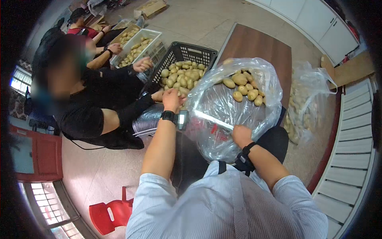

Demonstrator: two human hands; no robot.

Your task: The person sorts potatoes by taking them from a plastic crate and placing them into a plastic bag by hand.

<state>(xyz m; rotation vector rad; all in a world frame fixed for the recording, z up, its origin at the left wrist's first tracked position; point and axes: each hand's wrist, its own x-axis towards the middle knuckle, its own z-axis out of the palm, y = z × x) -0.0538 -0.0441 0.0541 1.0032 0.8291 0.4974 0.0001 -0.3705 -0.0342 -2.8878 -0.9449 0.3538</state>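
Note:
A large clear plastic bag (223,107) lies open in front of me, with several potatoes (252,94) in its far part. My right hand (241,136) is closed in a fist on the near rim of this bag, where a bright folded edge runs to the left. To the left, my left hand (172,99) reaches over the near corner of a black crate (195,48) filled with potatoes (184,75). Its fingers are curled among them, and what they hold is hidden. A co-worker's hand (158,96) is right beside my left hand.
The co-worker's other hand (143,64) is over the crate's left side. White crates (158,38) of potatoes stand beyond, near another seated person. A brown wooden board (254,44) lies behind the bag. At right stands a filled plastic bag (304,103); a red chair (111,213) is lower left.

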